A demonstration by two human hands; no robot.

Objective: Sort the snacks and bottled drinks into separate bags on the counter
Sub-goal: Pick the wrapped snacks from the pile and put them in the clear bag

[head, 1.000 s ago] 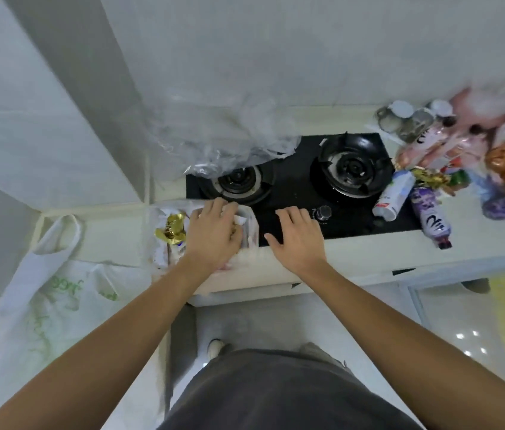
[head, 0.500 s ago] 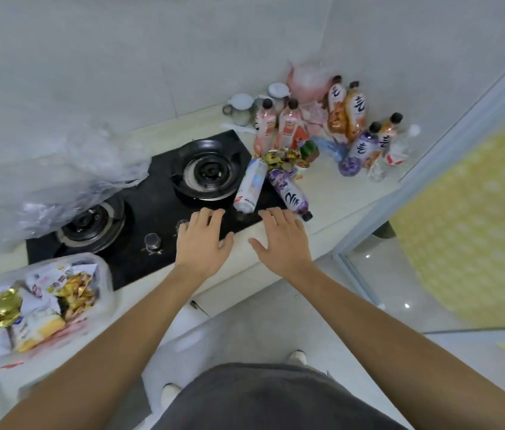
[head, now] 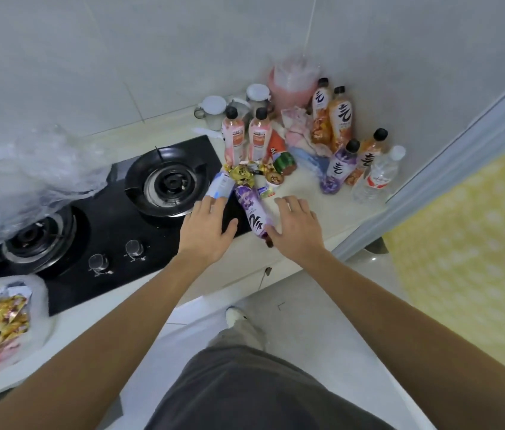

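Note:
A purple bottle [head: 251, 211] lies on its side at the stove's right edge, between my two hands. My left hand [head: 206, 231] is spread over the near end of a lying white-and-blue bottle [head: 221, 184], fingers straight. My right hand [head: 297, 228] hovers just right of the purple bottle, thumb by its cap end, fingers straight. Small wrapped snacks [head: 246, 173] lie just behind. Several upright bottles stand further back: two pink ones [head: 245, 138], orange ones [head: 333, 116], a purple one [head: 339, 166], a clear one [head: 377, 175]. A clear bag of snacks [head: 0, 321] sits at the far left.
The black two-burner gas stove [head: 105, 225] fills the counter's middle. A crumpled clear plastic bag [head: 28, 175] lies over its left rear. A white mug [head: 212, 111] and a pink bag [head: 291, 85] stand by the wall. The counter [head: 307, 187] ends at a door frame on the right.
My view and both hands moved right, from the snack bag along the stove front to the two lying bottles. The hands stay open and hold nothing.

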